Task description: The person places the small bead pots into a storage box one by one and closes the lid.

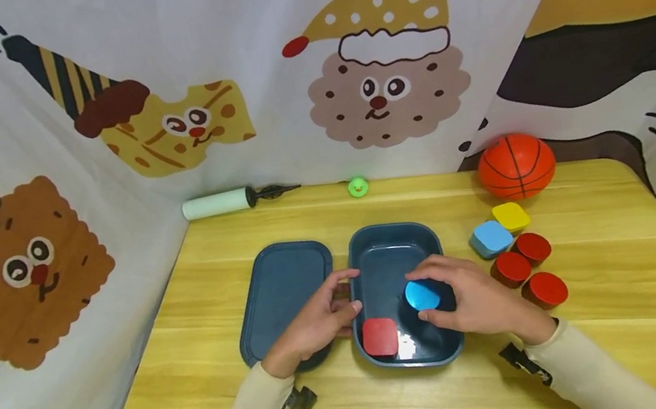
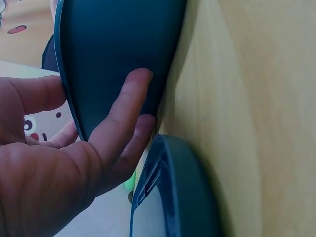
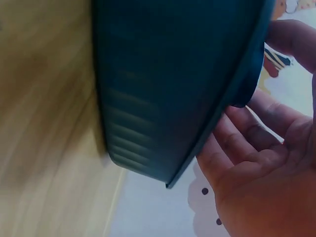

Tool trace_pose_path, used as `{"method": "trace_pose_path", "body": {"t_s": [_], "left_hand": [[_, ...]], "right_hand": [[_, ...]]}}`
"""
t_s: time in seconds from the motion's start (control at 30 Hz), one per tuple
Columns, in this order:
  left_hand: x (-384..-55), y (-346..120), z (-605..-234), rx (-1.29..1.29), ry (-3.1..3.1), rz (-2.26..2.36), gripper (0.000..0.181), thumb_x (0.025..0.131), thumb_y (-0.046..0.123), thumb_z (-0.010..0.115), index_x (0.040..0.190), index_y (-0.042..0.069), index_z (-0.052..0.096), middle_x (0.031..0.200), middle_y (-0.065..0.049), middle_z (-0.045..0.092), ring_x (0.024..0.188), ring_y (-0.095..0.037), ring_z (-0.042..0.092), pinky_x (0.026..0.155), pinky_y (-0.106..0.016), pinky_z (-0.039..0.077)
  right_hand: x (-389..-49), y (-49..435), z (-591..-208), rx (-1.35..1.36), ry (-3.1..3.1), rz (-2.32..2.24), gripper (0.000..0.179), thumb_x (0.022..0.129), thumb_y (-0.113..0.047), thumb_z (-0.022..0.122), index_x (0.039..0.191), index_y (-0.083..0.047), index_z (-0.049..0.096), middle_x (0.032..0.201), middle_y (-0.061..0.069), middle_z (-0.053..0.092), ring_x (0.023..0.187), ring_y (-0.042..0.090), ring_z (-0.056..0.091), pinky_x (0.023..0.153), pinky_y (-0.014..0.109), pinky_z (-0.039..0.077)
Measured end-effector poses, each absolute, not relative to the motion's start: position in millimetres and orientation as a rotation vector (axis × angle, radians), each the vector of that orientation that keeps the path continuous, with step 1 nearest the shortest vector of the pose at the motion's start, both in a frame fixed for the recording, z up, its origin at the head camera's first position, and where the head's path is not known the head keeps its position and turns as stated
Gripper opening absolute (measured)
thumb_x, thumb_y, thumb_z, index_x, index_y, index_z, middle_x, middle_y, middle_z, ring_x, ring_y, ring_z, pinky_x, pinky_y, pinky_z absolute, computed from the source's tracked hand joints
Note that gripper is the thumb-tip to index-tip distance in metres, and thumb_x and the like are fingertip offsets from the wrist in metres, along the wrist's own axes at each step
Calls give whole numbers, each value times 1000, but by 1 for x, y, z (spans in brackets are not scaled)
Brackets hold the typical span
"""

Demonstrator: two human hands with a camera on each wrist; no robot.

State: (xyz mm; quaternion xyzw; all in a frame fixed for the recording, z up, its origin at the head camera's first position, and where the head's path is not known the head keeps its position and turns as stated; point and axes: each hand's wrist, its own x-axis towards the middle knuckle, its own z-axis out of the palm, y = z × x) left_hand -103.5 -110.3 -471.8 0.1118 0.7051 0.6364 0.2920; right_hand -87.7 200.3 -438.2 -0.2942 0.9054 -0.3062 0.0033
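Observation:
A dark blue rectangular box (image 1: 380, 235) stands without its lid on the table, between both hands. On its left side, my left hand (image 1: 319, 315) holds the wall, with thumb and one finger at the rim and other fingers against the outer face, as the left wrist view shows. My right hand (image 1: 474, 288) reaches over the right rim and pinches a blue block (image 1: 422, 295) with a rounded top between thumb and fingers, inside the box outline. In the box's near left corner lies a red square block (image 1: 380, 337).
The dark blue lid (image 1: 283, 289) lies left of the box. To the right are a light blue block (image 1: 491, 239), a yellow block (image 1: 511, 217) and three red round blocks (image 1: 512, 268). Behind sit a red basketball (image 1: 517, 166), a small green ball (image 1: 358, 187) and a hand pump (image 1: 219, 203).

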Motion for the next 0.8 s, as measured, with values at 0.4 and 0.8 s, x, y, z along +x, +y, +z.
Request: {"method": "trace_pose_path", "body": {"t_s": [0.4, 0.8], "left_hand": [[-104, -110, -467, 307, 1909, 1662, 56, 110, 12, 57, 162, 19, 36, 150, -23, 44, 108, -23, 64, 79, -42, 64], [-103, -111, -467, 331, 1890, 1663, 56, 111, 14, 55, 163, 17, 33, 152, -25, 42, 108, -24, 64, 81, -41, 63]], "right_hand": [[-76, 189, -447, -1045, 2705, -798, 53, 81, -45, 92, 128, -25, 76, 125, -16, 72, 116, 12, 64, 99, 47, 55], [-76, 183, -453, -1129, 2692, -593, 51, 79, -51, 92, 123, -31, 77, 119, -18, 75, 110, 6, 68, 91, 41, 42]]}}
